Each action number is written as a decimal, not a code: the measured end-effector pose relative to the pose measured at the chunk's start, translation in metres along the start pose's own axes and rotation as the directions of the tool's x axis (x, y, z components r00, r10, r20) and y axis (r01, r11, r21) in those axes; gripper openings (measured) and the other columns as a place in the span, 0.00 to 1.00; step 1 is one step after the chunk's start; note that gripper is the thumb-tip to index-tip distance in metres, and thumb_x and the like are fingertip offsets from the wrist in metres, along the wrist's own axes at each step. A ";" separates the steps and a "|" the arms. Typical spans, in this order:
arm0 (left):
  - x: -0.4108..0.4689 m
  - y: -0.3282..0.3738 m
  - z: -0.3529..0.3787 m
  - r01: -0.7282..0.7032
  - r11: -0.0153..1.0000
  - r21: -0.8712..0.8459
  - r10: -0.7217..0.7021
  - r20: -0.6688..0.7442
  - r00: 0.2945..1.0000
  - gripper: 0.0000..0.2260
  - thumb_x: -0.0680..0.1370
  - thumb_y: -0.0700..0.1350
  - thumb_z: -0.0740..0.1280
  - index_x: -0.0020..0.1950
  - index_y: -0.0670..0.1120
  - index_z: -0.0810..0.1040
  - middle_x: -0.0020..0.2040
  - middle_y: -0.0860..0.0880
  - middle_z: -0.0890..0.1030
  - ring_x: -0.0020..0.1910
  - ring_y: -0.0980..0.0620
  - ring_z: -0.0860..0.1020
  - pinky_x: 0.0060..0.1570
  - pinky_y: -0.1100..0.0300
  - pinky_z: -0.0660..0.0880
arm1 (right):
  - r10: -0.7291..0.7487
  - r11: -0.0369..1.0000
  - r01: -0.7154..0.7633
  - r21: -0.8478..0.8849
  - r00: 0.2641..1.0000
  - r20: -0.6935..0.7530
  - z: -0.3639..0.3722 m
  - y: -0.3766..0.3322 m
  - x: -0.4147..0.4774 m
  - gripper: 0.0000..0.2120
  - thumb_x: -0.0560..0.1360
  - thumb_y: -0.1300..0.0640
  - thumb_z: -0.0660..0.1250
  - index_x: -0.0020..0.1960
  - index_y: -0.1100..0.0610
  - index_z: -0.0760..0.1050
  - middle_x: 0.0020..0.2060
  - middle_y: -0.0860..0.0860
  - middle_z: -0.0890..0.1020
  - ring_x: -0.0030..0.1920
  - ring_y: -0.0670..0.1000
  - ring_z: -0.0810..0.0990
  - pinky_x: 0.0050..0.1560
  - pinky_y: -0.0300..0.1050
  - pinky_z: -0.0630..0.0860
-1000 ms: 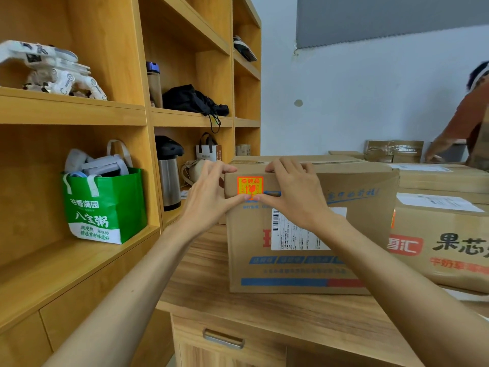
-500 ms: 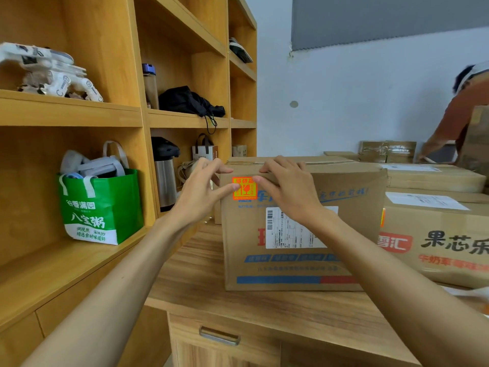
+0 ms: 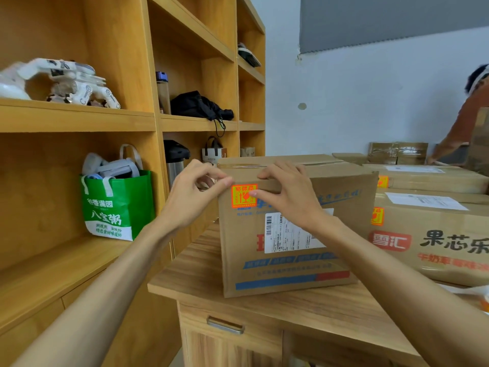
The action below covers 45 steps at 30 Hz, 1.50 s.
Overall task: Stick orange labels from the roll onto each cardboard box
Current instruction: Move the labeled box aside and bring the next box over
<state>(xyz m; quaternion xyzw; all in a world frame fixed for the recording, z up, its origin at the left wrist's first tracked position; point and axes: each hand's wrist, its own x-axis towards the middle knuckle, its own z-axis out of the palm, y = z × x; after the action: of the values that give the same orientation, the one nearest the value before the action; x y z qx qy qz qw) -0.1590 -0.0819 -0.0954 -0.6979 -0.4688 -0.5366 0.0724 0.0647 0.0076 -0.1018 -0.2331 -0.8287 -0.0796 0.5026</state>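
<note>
A cardboard box (image 3: 291,260) with a white shipping slip stands on the wooden cabinet top (image 3: 264,303). An orange label (image 3: 242,197) sticks flat on the upper left of its front face. My left hand (image 3: 190,200) is at the box's left corner, thumb tip touching the edge just above the label, its fingers loosely curled and holding nothing. My right hand (image 3: 288,194) rests its fingers on the box's top front edge and presses its thumb on the label's right edge. Two boxes to the right carry orange labels (image 3: 377,215) (image 3: 383,181).
A wooden shelf unit (image 3: 79,117) fills the left, holding a green bag (image 3: 119,205), a flask and a toy robot. More boxes (image 3: 428,234) crowd the right. Another person (image 3: 471,115) bends over boxes at the far right. A white strip with an orange bit (image 3: 476,292) lies at the right edge.
My left thumb has slid off the label to the box's left corner and its fingers have curled. My right thumb has moved onto the label's right edge.
</note>
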 end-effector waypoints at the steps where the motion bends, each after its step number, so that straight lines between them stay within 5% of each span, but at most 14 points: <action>1: 0.001 0.001 -0.003 0.076 0.993 -0.091 -0.078 -0.020 0.997 0.09 0.81 0.52 0.67 0.54 0.49 0.83 0.51 0.48 0.79 0.48 0.52 0.79 0.45 0.61 0.77 | 0.003 0.999 -0.003 0.039 1.000 -0.002 -0.001 -0.001 0.000 0.18 0.72 0.37 0.68 0.49 0.51 0.77 0.45 0.41 0.78 0.49 0.44 0.75 0.57 0.41 0.63; 3: 0.005 -0.005 -0.004 0.197 0.961 -0.196 -0.208 -0.039 0.977 0.09 0.84 0.50 0.64 0.58 0.51 0.82 0.55 0.48 0.80 0.51 0.54 0.79 0.45 0.60 0.79 | 0.006 0.994 -0.006 0.109 1.000 -0.003 -0.005 -0.003 -0.001 0.16 0.72 0.39 0.69 0.48 0.51 0.77 0.46 0.42 0.80 0.50 0.45 0.76 0.59 0.41 0.63; 5: 0.012 -0.019 -0.001 0.270 0.948 -0.168 -0.278 -0.022 0.960 0.12 0.83 0.51 0.64 0.66 0.53 0.79 0.59 0.54 0.79 0.57 0.59 0.77 0.56 0.56 0.78 | -0.004 0.988 0.004 0.152 1.000 0.001 -0.008 -0.003 -0.003 0.14 0.73 0.42 0.71 0.48 0.52 0.77 0.47 0.43 0.81 0.52 0.46 0.76 0.62 0.42 0.62; 9: 0.025 -0.051 0.016 0.508 0.823 -0.255 -0.485 0.152 0.861 0.28 0.80 0.65 0.62 0.78 0.56 0.68 0.72 0.58 0.71 0.71 0.56 0.69 0.68 0.55 0.64 | -0.024 0.982 0.023 0.189 1.000 0.007 -0.014 -0.004 -0.007 0.09 0.74 0.49 0.74 0.49 0.53 0.78 0.48 0.45 0.82 0.53 0.48 0.77 0.64 0.42 0.62; 13: 0.032 -0.072 0.034 0.577 0.726 -0.373 -0.489 0.311 0.815 0.32 0.75 0.75 0.59 0.76 0.63 0.68 0.75 0.54 0.72 0.74 0.52 0.68 0.75 0.38 0.58 | -0.049 0.973 0.055 0.223 0.998 -0.030 -0.013 -0.001 -0.009 0.08 0.74 0.52 0.74 0.48 0.55 0.79 0.48 0.46 0.83 0.55 0.48 0.78 0.64 0.43 0.63; 18: 0.036 -0.082 0.036 0.626 0.667 -0.403 -0.536 0.324 0.780 0.36 0.71 0.79 0.59 0.75 0.65 0.69 0.76 0.53 0.72 0.75 0.50 0.67 0.76 0.34 0.54 | -0.018 0.965 0.023 0.261 1.000 -0.023 -0.014 0.001 -0.006 0.07 0.74 0.54 0.74 0.50 0.55 0.82 0.49 0.45 0.84 0.54 0.41 0.77 0.64 0.43 0.64; 22: 0.042 -0.080 0.043 0.614 0.640 -0.463 -0.520 0.327 0.789 0.22 0.77 0.73 0.55 0.65 0.69 0.77 0.71 0.54 0.77 0.74 0.47 0.70 0.75 0.34 0.56 | -0.025 0.972 0.020 0.233 1.000 0.018 -0.023 -0.001 -0.008 0.10 0.75 0.53 0.74 0.54 0.54 0.83 0.51 0.45 0.84 0.55 0.39 0.75 0.67 0.48 0.65; 27: 0.033 -0.081 0.052 0.620 0.654 -0.432 -0.558 0.277 0.782 0.27 0.79 0.69 0.59 0.72 0.57 0.75 0.65 0.49 0.79 0.68 0.46 0.74 0.71 0.40 0.65 | 0.073 0.925 -0.072 -0.374 0.997 -0.009 -0.036 0.012 -0.024 0.32 0.73 0.30 0.61 0.68 0.51 0.74 0.70 0.53 0.73 0.70 0.54 0.70 0.73 0.60 0.62; 32: 0.019 -0.081 0.035 0.597 0.687 -0.414 -0.530 0.276 0.802 0.24 0.75 0.68 0.66 0.67 0.57 0.76 0.65 0.50 0.80 0.64 0.50 0.77 0.66 0.46 0.71 | 0.288 0.793 -0.332 -0.511 0.943 -0.166 -0.058 0.015 -0.061 0.45 0.70 0.23 0.55 0.68 0.59 0.69 0.62 0.58 0.74 0.59 0.59 0.73 0.59 0.56 0.70; 36: 0.013 -0.072 0.017 0.553 0.753 -0.357 -0.462 0.312 0.830 0.27 0.73 0.70 0.67 0.67 0.58 0.79 0.62 0.50 0.83 0.63 0.48 0.79 0.65 0.46 0.73 | 0.412 0.858 -0.418 -0.300 0.907 -0.086 -0.063 0.007 -0.080 0.49 0.70 0.24 0.59 0.77 0.58 0.59 0.73 0.56 0.65 0.68 0.57 0.69 0.66 0.55 0.71; 39: 0.007 -0.065 0.007 0.541 0.770 -0.339 -0.445 0.324 0.835 0.20 0.78 0.65 0.65 0.65 0.57 0.80 0.57 0.51 0.85 0.61 0.46 0.80 0.62 0.47 0.75 | 0.511 0.860 -0.510 -0.028 0.856 0.082 -0.066 -0.002 -0.078 0.52 0.70 0.25 0.60 0.81 0.54 0.47 0.80 0.50 0.50 0.79 0.51 0.53 0.77 0.51 0.57; 45: -0.006 -0.057 -0.019 0.533 0.782 -0.324 -0.438 0.322 0.839 0.39 0.62 0.75 0.73 0.65 0.52 0.80 0.57 0.51 0.85 0.60 0.49 0.81 0.60 0.47 0.76 | 0.532 0.800 -0.583 0.140 0.798 0.282 -0.072 -0.005 -0.069 0.50 0.72 0.28 0.62 0.82 0.50 0.44 0.81 0.42 0.45 0.79 0.45 0.49 0.78 0.52 0.52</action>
<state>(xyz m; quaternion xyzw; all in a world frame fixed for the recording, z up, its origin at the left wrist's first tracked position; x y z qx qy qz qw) -0.2138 -0.0657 -0.1155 -0.6090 -0.5183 -0.5371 -0.2684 0.1462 -0.0446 -0.1261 -0.4185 -0.7779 0.1924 0.4274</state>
